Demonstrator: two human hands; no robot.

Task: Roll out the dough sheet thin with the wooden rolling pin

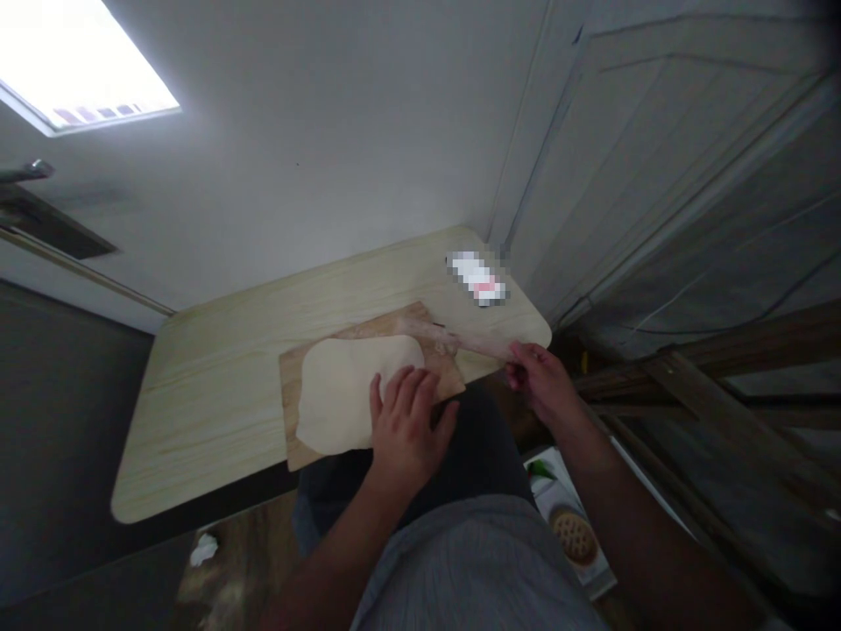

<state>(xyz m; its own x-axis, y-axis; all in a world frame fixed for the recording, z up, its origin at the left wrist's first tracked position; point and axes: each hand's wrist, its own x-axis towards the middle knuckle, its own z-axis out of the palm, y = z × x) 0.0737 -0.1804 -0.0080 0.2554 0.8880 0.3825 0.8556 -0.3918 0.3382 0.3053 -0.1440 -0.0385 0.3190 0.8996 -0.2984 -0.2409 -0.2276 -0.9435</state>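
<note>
Pale dough-like sheet [335,394] lay flat on wooden board [291,386], at near edge of bench [197,394]. Left hand [407,429] lay over sheet's right side, fingers spread, grip open. Right hand [545,381], grip closed on end of blurred pale stick [483,343] reaching over board. Pixelated object [477,279] lay beyond stick.

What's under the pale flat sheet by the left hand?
A wooden board, its margin showing left and right of the pale sheet. The covered part, and anything else there, can't be seen; the left hand hides part of the sheet's right side.
</note>
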